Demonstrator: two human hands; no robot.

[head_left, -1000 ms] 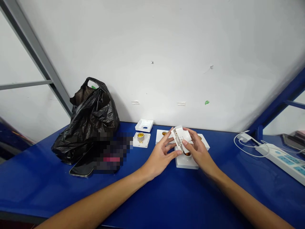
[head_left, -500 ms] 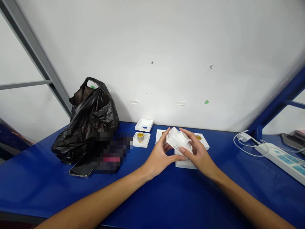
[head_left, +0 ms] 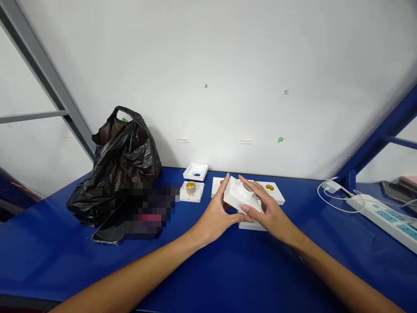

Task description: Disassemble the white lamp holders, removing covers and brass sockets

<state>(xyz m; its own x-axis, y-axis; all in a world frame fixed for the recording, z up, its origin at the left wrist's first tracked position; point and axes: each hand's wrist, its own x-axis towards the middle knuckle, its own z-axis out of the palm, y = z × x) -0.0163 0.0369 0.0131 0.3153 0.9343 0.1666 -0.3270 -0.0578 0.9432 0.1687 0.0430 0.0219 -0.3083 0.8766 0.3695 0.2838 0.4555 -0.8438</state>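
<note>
Blue table [head_left: 208,269] spans the lower frame. Black bag [head_left: 120,169] stands at left, power strip [head_left: 374,208] at right edge; both presumably sited to spare the middle for handwork. Right of centre, left hand [head_left: 215,217] and right hand [head_left: 273,213] jointly grip a tilted white box [head_left: 239,193], opposed sides likely for steadiness. Near centre, cover [head_left: 195,168] lies behind base [head_left: 197,197], apparently separate parts; gold ring [head_left: 191,187] faces up.

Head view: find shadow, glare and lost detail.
Head view: the wall takes soft shadow right of the bag; head view: pale sheen on the table, left; head view: mosaic hides detail beside the phone; head view: the held box looks bright.
</note>
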